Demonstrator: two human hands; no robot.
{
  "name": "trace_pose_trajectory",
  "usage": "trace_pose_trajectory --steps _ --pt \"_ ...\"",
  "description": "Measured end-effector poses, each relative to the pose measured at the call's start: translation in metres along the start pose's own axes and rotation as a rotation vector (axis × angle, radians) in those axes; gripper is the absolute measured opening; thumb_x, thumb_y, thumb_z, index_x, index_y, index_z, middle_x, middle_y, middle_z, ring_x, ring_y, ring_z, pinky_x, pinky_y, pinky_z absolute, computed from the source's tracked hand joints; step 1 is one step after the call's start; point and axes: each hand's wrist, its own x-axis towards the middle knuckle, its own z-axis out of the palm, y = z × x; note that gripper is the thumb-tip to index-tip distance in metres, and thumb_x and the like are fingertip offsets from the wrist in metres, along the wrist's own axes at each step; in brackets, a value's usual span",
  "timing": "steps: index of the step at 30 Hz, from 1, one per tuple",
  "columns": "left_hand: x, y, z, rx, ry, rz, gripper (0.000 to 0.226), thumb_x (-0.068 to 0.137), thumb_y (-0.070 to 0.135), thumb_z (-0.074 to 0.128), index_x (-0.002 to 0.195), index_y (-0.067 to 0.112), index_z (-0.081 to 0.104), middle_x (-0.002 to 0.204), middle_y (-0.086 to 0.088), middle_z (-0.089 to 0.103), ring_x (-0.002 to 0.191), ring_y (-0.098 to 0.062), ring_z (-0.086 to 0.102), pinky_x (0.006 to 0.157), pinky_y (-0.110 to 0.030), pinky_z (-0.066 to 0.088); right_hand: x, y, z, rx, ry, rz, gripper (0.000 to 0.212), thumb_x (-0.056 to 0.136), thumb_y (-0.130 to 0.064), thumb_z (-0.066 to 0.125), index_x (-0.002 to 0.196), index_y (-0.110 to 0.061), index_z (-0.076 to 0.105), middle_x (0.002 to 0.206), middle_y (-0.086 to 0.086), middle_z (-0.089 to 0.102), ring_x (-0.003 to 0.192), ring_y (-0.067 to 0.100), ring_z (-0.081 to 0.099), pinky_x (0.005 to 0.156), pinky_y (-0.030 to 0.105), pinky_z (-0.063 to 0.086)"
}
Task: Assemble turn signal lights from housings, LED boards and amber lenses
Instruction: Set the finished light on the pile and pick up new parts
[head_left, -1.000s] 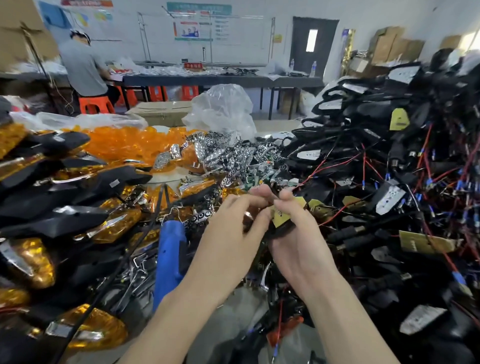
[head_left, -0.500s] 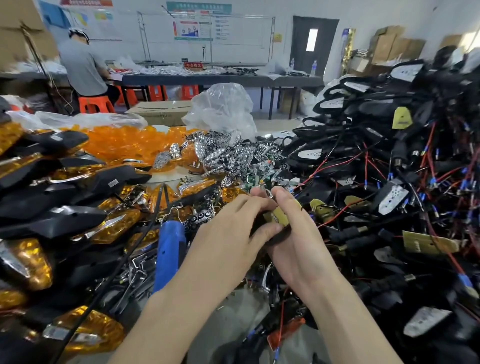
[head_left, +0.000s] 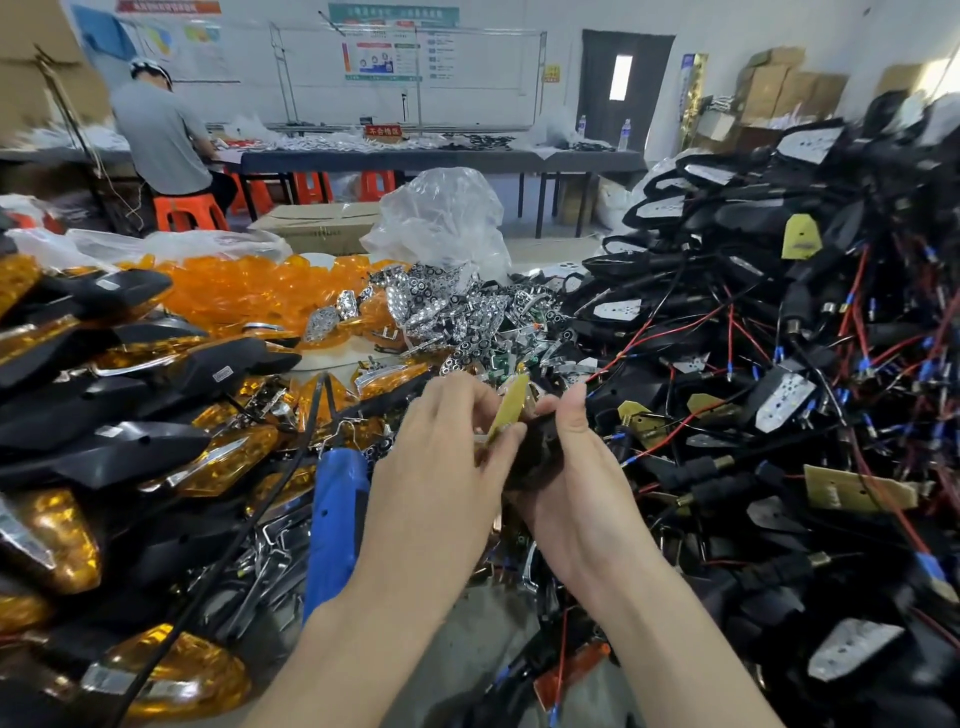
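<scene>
Centrally, a clear plastic bag (head_left: 176, 244) at left centre lies around a heap of amber lenses (head_left: 244, 291); a second, crumpled bag (head_left: 441, 223) stands at upper centre, its contents not discernible, with a cardboard box (head_left: 322, 223) just left of it; in mid-frame the right hand (head_left: 576, 493) curls its fingers and thumb round a black housing (head_left: 535, 452); the left hand (head_left: 441, 467) pinches a yellow LED board (head_left: 511, 410) touching the housing; the board is tilted, its long axis running lower left to upper right, its upper end toward the top of the frame; silver reflectors (head_left: 447, 312) lie piled behind the hands; a blue tool (head_left: 337, 519) lies just left of the left wrist; finished lights (head_left: 130, 452) crowd the left edge; wired housings (head_left: 779, 364) heap up on the right.
</scene>
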Motion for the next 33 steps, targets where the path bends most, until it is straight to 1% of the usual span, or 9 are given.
trace_pose_trajectory --steps 3,8,11,14,18,21,23,28,33 --pt "-0.001 0.004 -0.001 0.34 0.001 0.182 0.016 0.088 0.032 0.066 0.094 0.027 0.052 0.087 0.012 0.053 0.08 -0.012 0.052 0.052 -0.027 0.045 -0.001 0.003 0.002 0.004 -0.008 0.007 0.051 0.072 -0.052 0.072 0.1 -0.01 0.069 0.102 0.013 0.074 0.092 0.023 0.073 0.077 0.034 0.06" --pt "-0.004 0.004 0.004 0.333 -0.131 0.188 0.027 0.085 0.015 0.072 0.104 0.025 0.056 0.091 0.008 0.051 0.076 -0.014 0.054 0.048 -0.026 0.039 0.002 0.004 0.001 -0.029 0.071 -0.026 0.028 0.079 -0.038 0.074 0.087 -0.014 0.062 0.071 0.001 0.063 0.065 0.012 0.063 0.064 0.027 0.055" --pt "-0.001 0.003 0.002 0.173 -0.208 0.168 0.022 0.098 0.017 0.058 0.116 0.028 0.062 0.103 0.009 0.054 0.093 -0.013 0.056 0.068 -0.037 0.054 0.004 0.0 0.0 0.039 0.111 -0.012 0.023 0.086 -0.032 0.069 0.094 -0.011 0.063 0.082 0.009 0.062 0.071 0.017 0.063 0.068 0.03 0.055" --pt "0.004 -0.001 -0.006 0.101 -0.35 0.212 0.034 0.102 0.016 0.05 0.13 0.03 0.063 0.12 0.013 0.06 0.112 -0.009 0.047 0.097 -0.023 0.04 0.004 -0.007 -0.004 0.099 0.125 -0.015 0.021 0.095 -0.023 0.062 0.11 -0.009 0.056 0.091 0.013 0.062 0.082 0.022 0.064 0.07 0.031 0.058" --pt "0.007 -0.004 -0.02 0.022 -0.444 0.135 0.035 0.103 0.034 0.045 0.137 0.041 0.048 0.13 0.027 0.044 0.114 0.007 0.042 0.093 -0.005 0.032 0.004 -0.015 -0.005 0.192 0.121 -0.061 0.011 0.1 -0.005 0.05 0.101 -0.014 0.056 0.076 0.005 0.065 0.077 0.021 0.068 0.071 0.034 0.059" --pt "0.008 -0.007 -0.031 0.019 -0.456 0.027 0.044 0.096 0.055 0.041 0.138 0.047 0.035 0.127 0.027 0.031 0.11 0.014 0.045 0.088 -0.012 0.043 0.005 -0.02 -0.005 0.209 0.162 -0.124 0.015 0.102 -0.001 0.045 0.104 -0.012 0.054 0.074 0.006 0.065 0.075 0.023 0.072 0.07 0.039 0.063" --pt "0.008 -0.013 -0.039 0.092 -0.563 -0.063 0.054 0.092 0.063 0.04 0.142 0.046 0.031 0.127 0.026 0.041 0.109 0.011 0.05 0.092 -0.02 0.047 0.006 -0.026 -0.007 0.223 0.196 -0.157 0.014 0.104 -0.001 0.044 0.103 -0.01 0.055 0.076 0.009 0.067 0.078 0.027 0.075 0.07 0.042 0.063" --pt "0.005 -0.022 -0.044 0.104 -0.834 -0.211 0.051 0.091 0.066 0.046 0.137 0.043 0.045 0.102 0.023 0.063 0.091 0.01 0.06 0.078 -0.013 0.048 0.006 -0.036 -0.013 0.257 0.221 -0.187 0.015 0.107 -0.003 0.043 0.103 -0.009 0.056 0.082 0.013 0.071 0.089 0.031 0.077 0.068 0.042 0.062" --pt "-0.001 -0.022 -0.02 0.276 -0.851 -0.168 0.058 0.086 0.069 0.053 0.132 0.033 0.048 0.119 0.014 0.046 0.095 -0.003 0.054 0.078 -0.021 0.046 0.005 -0.039 -0.013 0.288 0.206 -0.181 0.015 0.108 -0.005 0.041 0.103 -0.008 0.055 0.081 0.012 0.071 0.093 0.033 0.076 0.07 0.043 0.062"
